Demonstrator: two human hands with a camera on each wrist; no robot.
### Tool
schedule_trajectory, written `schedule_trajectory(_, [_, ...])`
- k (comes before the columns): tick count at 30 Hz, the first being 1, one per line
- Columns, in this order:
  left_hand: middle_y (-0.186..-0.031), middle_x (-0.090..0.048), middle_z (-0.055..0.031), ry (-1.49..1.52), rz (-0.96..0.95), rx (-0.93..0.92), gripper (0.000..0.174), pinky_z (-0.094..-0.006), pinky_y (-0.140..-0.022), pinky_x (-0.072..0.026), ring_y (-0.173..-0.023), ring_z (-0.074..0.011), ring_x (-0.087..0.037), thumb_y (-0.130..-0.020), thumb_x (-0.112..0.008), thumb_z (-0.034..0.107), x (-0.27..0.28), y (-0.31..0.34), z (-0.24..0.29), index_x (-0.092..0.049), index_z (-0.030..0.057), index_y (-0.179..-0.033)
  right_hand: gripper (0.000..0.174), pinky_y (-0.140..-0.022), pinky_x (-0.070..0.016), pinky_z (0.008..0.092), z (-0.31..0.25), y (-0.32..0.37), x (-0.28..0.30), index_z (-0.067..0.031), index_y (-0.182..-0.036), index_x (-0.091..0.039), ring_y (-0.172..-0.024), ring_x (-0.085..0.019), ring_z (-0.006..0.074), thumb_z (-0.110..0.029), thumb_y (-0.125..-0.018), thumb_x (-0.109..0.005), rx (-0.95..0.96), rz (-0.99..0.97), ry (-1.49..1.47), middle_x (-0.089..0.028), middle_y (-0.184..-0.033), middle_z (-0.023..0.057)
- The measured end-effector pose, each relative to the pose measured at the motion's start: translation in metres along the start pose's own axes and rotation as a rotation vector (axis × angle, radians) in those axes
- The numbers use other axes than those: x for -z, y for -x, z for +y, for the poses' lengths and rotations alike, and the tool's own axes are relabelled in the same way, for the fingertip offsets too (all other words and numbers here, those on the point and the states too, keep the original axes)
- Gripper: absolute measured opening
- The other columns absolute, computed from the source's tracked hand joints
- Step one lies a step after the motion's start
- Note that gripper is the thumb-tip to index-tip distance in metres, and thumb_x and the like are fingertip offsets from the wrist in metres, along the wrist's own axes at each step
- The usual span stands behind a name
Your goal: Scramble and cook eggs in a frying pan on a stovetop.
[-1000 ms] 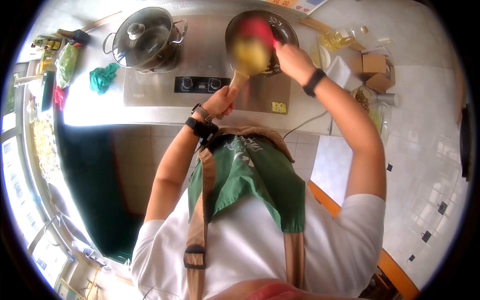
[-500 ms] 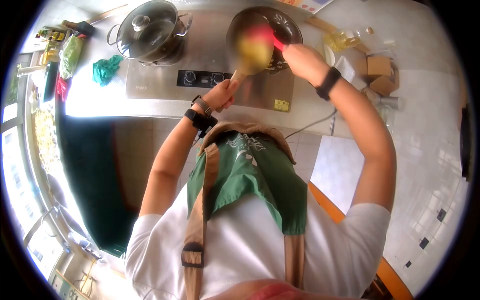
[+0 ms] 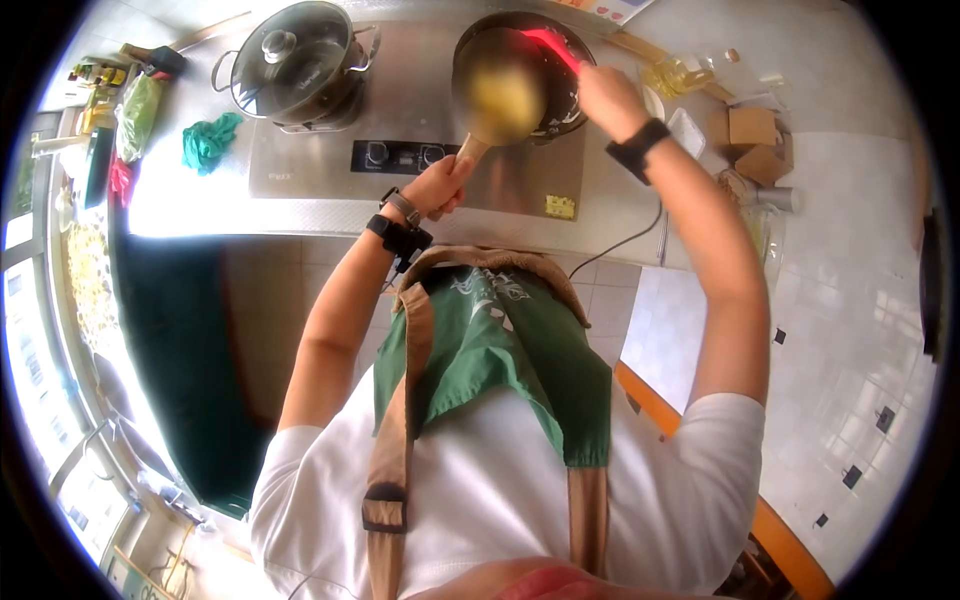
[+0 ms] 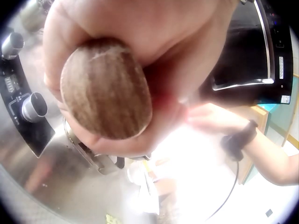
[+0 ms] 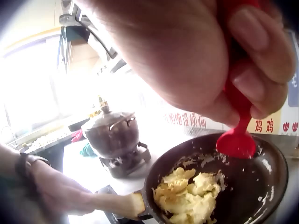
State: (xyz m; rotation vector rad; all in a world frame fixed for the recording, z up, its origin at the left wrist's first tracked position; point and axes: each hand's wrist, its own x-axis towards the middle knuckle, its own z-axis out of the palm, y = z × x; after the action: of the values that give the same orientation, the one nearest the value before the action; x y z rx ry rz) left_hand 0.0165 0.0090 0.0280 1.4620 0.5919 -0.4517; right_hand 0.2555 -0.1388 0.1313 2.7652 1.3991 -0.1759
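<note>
A dark frying pan [image 3: 520, 75] [image 5: 219, 186] with yellow scrambled egg [image 5: 191, 193] sits over the right burner of the steel stove [image 3: 400, 120]. My left hand [image 3: 440, 185] [image 4: 140, 79] grips the pan's wooden handle [image 3: 470, 152] [image 4: 105, 95] [image 5: 119, 205]. My right hand [image 3: 610, 100] [image 5: 210, 56] holds a red spatula [image 3: 550, 45] [image 5: 238, 130], whose blade hovers over the far side of the pan, just above the egg. The egg lies heaped on the pan's near left side.
A lidded steel pot [image 3: 290, 70] [image 5: 112, 133] stands on the left burner. A green cloth [image 3: 208, 140] lies left of the stove. An oil bottle [image 3: 685, 72], cardboard boxes [image 3: 755, 140] and a white dish [image 3: 685, 130] sit on the counter at right. Stove knobs [image 3: 405, 155] [image 4: 32, 107] face the front.
My right hand has drawn the red spatula from over the egg toward the pan's far right rim. The left hand keeps its grip on the handle; the pan shifted slightly.
</note>
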Motion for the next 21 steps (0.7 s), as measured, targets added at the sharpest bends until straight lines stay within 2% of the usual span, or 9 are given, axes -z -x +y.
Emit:
schedule_trajectory(2, [-0.064,-0.048,-0.0004,-0.026,0.000,-0.034,0.039,-0.0230,-0.033,-0.0274,-0.043,-0.0057,-0.040,-0.099,-0.038,0.047,0.001,-0.003,-0.003,-0.045,0.0094,-0.093,0.025,-0.065,-0.0533,0.0462,-0.020,-0.007,-0.019,0.0118,-0.091,-0.060,-0.074,-0.066,0.0395,-0.006,-0.088,-0.043,0.055,0.090,-0.047,-0.063,-0.078,0.0298])
schedule_trajectory(4, [-0.063,-0.047,-0.0004,-0.048,-0.005,-0.060,0.038,-0.0231,-0.033,-0.0272,-0.043,-0.0058,-0.040,-0.099,-0.038,0.047,0.001,-0.007,-0.009,-0.045,0.0093,-0.093,0.025,-0.063,-0.0529,0.0465,-0.039,-0.004,-0.023,0.0121,-0.090,-0.060,-0.073,-0.066,0.0392,-0.005,-0.089,-0.042,0.100,0.026,-0.052,-0.064,-0.079,0.0290])
schedule_trajectory(6, [-0.062,-0.047,-0.0005,-0.039,0.003,-0.077,0.037,-0.0230,-0.034,-0.0292,-0.043,-0.0060,-0.040,-0.099,-0.038,0.045,0.001,-0.009,-0.012,-0.044,0.0085,-0.093,0.026,-0.061,-0.0523,0.0471,-0.041,0.015,-0.011,0.0122,-0.096,-0.057,-0.072,-0.065,0.0393,-0.007,-0.091,-0.041,0.113,-0.028,-0.096,-0.064,-0.076,0.0270])
schedule_trajectory(10, [-0.061,-0.047,-0.0010,-0.011,-0.014,-0.029,0.037,-0.0234,-0.036,-0.0325,-0.043,-0.0065,-0.041,-0.100,-0.039,0.043,0.001,-0.005,-0.003,-0.043,0.0073,-0.091,0.025,-0.056,-0.0514,0.0460,-0.032,0.061,0.003,0.0114,-0.105,-0.053,-0.065,-0.063,0.0382,-0.006,-0.091,-0.041,0.316,-0.151,-0.028,-0.061,-0.069,0.0225])
schedule_trajectory(12, [-0.061,-0.047,-0.0011,-0.011,-0.016,-0.044,0.037,-0.0232,-0.038,-0.0344,-0.043,-0.0066,-0.041,-0.100,-0.039,0.042,0.002,-0.009,-0.009,-0.042,0.0069,-0.089,0.026,-0.055,-0.0512,0.0458,-0.026,0.065,0.001,0.0115,-0.107,-0.052,-0.064,-0.063,0.0381,-0.005,-0.090,-0.042,0.361,-0.057,-0.010,-0.061,-0.068,0.0219])
schedule_trajectory(15, [-0.061,-0.047,-0.0011,0.006,-0.017,-0.040,0.037,-0.0232,-0.037,-0.0342,-0.042,-0.0069,-0.041,-0.100,-0.040,0.042,0.002,-0.011,-0.011,-0.042,0.0070,-0.088,0.026,-0.055,-0.0508,0.0458,-0.027,0.033,-0.022,0.0112,-0.108,-0.052,-0.064,-0.063,0.0381,-0.005,-0.090,-0.042,0.312,0.073,-0.058,-0.061,-0.068,0.0228])
schedule_trajectory(16, [-0.061,-0.047,-0.0011,-0.001,-0.020,-0.038,0.037,-0.0232,-0.037,-0.0342,-0.042,-0.0069,-0.041,-0.100,-0.040,0.042,0.001,-0.010,-0.011,-0.042,0.0070,-0.088,0.024,-0.054,-0.0499,0.0468,-0.025,0.016,-0.025,0.0098,-0.104,-0.054,-0.065,-0.063,0.0384,-0.007,-0.090,-0.043,0.215,0.034,-0.118,-0.061,-0.069,0.0231])
schedule_trajectory(18, [-0.061,-0.047,-0.0011,-0.007,-0.003,-0.054,0.037,-0.0233,-0.037,-0.0342,-0.042,-0.0071,-0.041,-0.100,-0.040,0.042,0.001,-0.010,-0.010,-0.042,0.0072,-0.087,0.022,-0.055,-0.0491,0.0483,-0.016,0.007,-0.027,0.0055,-0.100,-0.057,-0.064,-0.062,0.0392,-0.010,-0.090,-0.044,0.207,0.163,-0.148,-0.062,-0.070,0.0226])
schedule_trajectory(21, [-0.061,-0.047,-0.0009,-0.027,-0.007,-0.045,0.038,-0.0230,-0.037,-0.0343,-0.042,-0.0070,-0.041,-0.100,-0.040,0.043,0.001,-0.008,-0.008,-0.042,0.0074,-0.086,0.020,-0.057,-0.0489,0.0494,-0.005,0.040,-0.016,-0.0007,-0.102,-0.059,-0.064,-0.061,0.0402,-0.011,-0.089,-0.048,0.295,0.000,-0.205,-0.061,-0.069,0.0213])
